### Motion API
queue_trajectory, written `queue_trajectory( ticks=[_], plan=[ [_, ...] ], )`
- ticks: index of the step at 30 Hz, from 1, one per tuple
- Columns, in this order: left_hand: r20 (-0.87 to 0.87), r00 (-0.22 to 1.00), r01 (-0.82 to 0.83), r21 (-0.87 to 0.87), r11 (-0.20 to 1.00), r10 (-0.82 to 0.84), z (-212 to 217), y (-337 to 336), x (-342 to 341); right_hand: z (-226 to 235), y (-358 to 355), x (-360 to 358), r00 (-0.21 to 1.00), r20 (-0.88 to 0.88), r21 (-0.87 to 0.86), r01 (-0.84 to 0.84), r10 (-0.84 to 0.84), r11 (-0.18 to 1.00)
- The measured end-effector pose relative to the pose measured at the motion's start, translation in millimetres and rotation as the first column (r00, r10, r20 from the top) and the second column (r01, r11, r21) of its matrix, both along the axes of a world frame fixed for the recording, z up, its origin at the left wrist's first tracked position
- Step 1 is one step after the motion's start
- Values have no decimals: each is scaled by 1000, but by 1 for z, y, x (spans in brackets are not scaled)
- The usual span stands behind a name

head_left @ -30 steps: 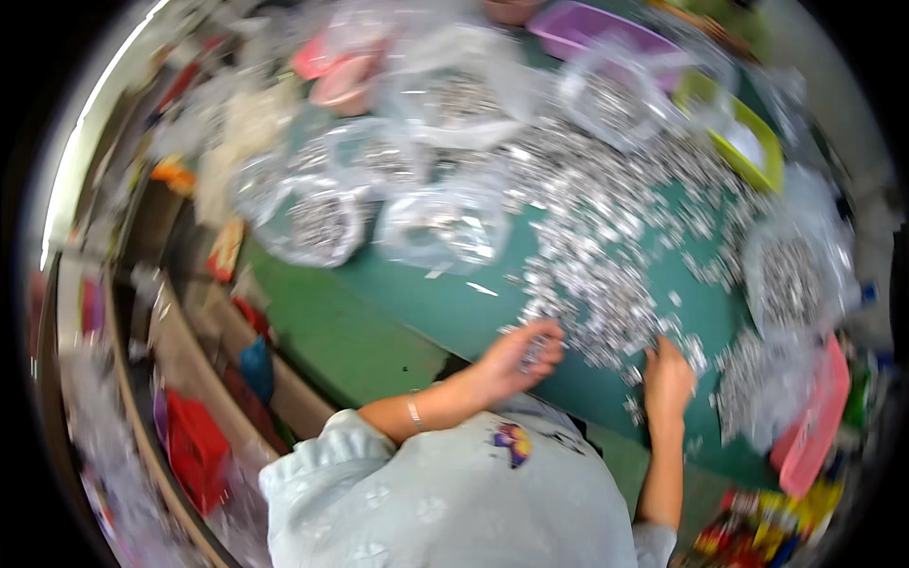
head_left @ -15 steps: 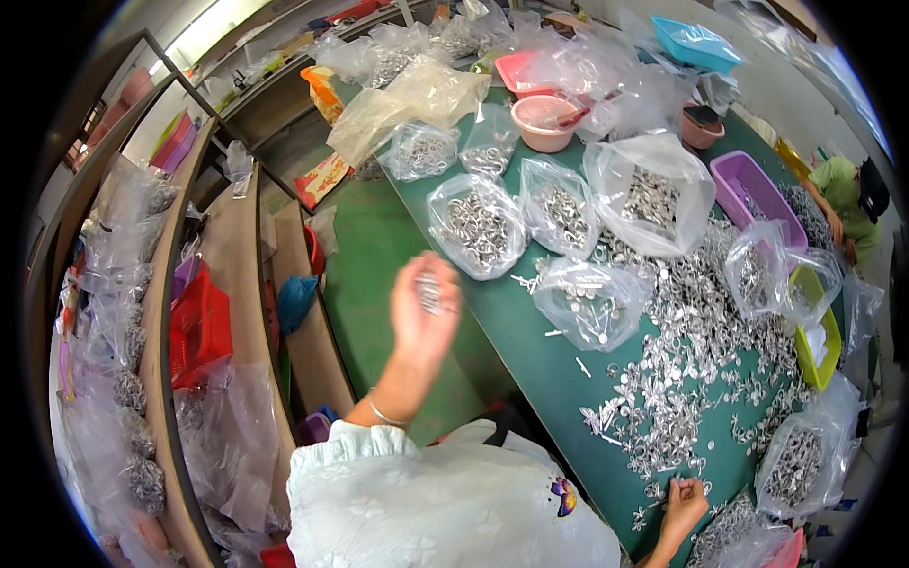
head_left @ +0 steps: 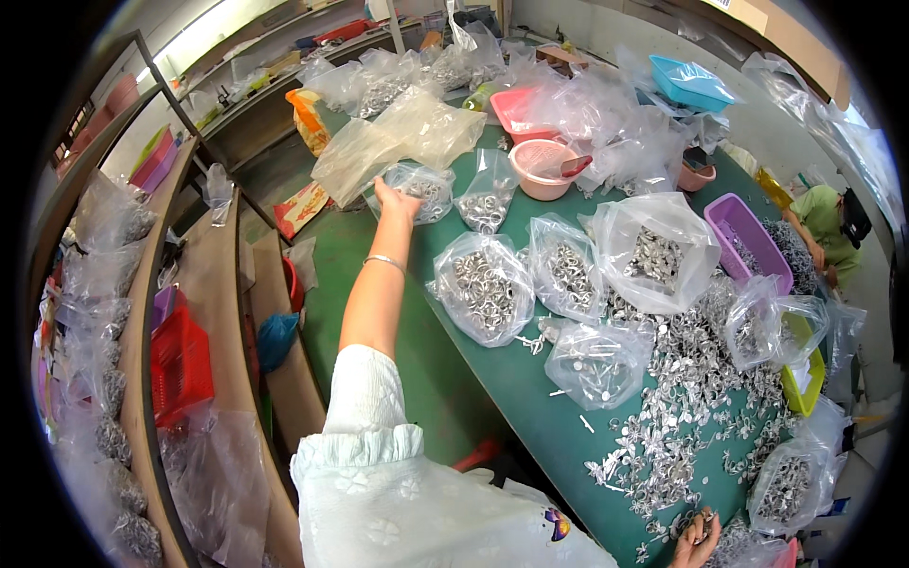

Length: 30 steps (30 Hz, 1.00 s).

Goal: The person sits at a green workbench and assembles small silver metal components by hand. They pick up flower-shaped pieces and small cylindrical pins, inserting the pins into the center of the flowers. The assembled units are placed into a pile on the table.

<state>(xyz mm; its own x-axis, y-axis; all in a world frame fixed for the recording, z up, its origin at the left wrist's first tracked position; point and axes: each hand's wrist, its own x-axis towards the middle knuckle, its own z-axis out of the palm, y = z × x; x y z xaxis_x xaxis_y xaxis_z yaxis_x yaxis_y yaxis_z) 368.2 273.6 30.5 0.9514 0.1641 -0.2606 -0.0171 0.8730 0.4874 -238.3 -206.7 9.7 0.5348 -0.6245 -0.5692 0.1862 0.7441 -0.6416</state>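
My left arm stretches far forward, and my left hand point(head_left: 396, 199) is at the near-left side of a clear plastic bag of small silver metal parts point(head_left: 428, 194). Its thumb and fingers are apart; the fingertips are partly hidden against the bag, and no part shows in the hand. By the near edge of the green table point(head_left: 511, 402), my right hand point(head_left: 697, 543) is closed around small silver metal parts point(head_left: 705, 530), whose exact shape I cannot make out. Just beyond it spreads a loose heap of silver metal parts point(head_left: 653, 464).
More open bags of metal rings point(head_left: 483, 289) stand along the table's left side. A pink basket point(head_left: 542, 170), a purple tray point(head_left: 748, 246) and a yellow-green tray point(head_left: 803, 374) sit farther back and right. Shelves with a red basket point(head_left: 180, 360) line the left. A co-worker in green point(head_left: 826, 220) works at far right.
My left hand has moved forward from above the floor beside the table, where it carried a handful of metal pieces, to the bag. My right hand has shifted slightly nearer me.
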Motion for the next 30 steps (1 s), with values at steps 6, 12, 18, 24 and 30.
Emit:
queue_trajectory(
  ticks=[6,12,18,24,30],
  plan=[
    [-51,991,-100,322,942,122,-20,10,-9,-45,-12,-13,831,528,131,125,-176,983],
    [612,789,-232,382,895,-57,76,-65,-193,-18,4,-4,762,631,207,16,-146,978],
    [386,613,271,717,643,-689,42,-193,-345,-18,15,-11,622,721,360,42,-306,932],
    [2,-510,731,-525,-435,-860,-19,-294,-439,7,75,9,972,122,-405,-137,202,904],
    [-326,-483,803,-535,-263,-813,-34,-309,-465,24,88,16,932,-346,-934,-352,105,52]
  ],
)
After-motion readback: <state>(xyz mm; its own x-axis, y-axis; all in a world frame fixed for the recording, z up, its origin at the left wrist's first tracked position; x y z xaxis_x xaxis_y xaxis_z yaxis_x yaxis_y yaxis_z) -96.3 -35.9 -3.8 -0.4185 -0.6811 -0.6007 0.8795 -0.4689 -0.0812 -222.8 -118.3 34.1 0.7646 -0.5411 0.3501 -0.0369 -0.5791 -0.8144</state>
